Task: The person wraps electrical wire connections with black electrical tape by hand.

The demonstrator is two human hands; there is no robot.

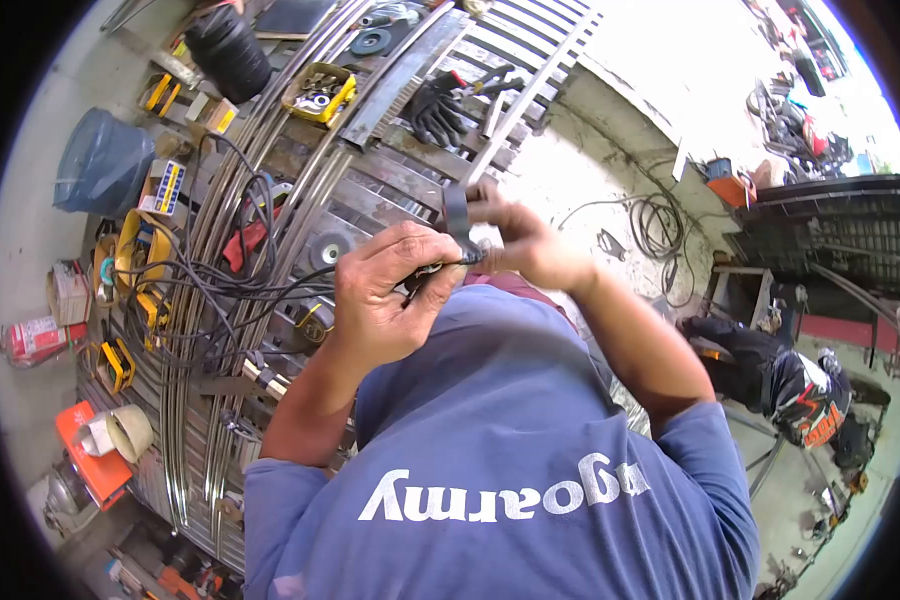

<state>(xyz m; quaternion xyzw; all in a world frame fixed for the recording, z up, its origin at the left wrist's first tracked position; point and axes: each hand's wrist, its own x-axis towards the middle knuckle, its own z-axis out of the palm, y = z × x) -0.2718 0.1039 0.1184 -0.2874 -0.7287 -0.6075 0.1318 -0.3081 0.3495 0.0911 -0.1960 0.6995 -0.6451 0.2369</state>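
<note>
My left hand is closed in a pinch around a black cable, close in front of my chest. At the fingertips the cable's end meets a strip of black tape, which rises in a curve toward my other hand. My right hand is smeared by motion, its fingers curled about the tape just right of the left fingertips. Part of the cable is hidden inside my left palm.
Long metal tubes and tangled black cables lie on the slatted bench at left. A yellow tray of small parts, black gloves and a grinding disc sit there. A coiled cable rests on the floor at right.
</note>
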